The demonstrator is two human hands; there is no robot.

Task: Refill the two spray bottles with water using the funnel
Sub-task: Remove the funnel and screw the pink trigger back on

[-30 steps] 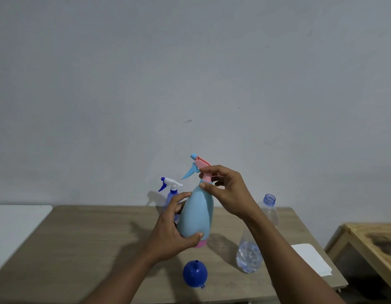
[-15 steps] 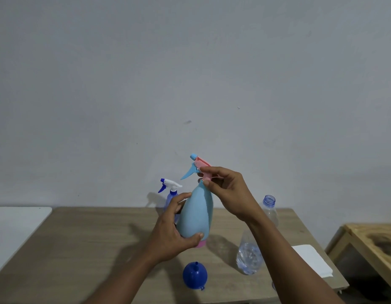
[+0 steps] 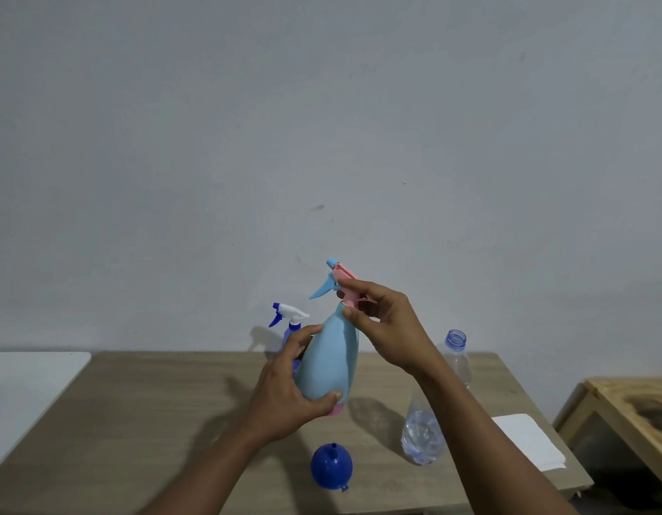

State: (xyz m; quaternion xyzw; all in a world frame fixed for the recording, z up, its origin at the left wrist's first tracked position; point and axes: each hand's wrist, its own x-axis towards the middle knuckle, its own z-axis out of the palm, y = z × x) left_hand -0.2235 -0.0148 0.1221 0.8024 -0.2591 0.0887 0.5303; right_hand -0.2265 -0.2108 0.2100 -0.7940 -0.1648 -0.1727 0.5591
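Observation:
My left hand grips the body of a light blue spray bottle held above the wooden table. My right hand pinches its pink spray head at the neck. A second spray bottle, purple-blue with a white and blue trigger, stands behind, mostly hidden by my left hand. A blue funnel lies mouth-down on the table near the front edge. A clear plastic water bottle without a cap stands to the right, partly hidden by my right forearm, with some water at its bottom.
A folded white cloth lies at the table's right end. A white surface adjoins the table on the left. A low wooden stand sits off to the right. A grey wall is behind.
Both hands keep their hold on the light blue bottle. My right hand's fingers have shifted slightly around the pink spray head; the bottle stays in about the same place.

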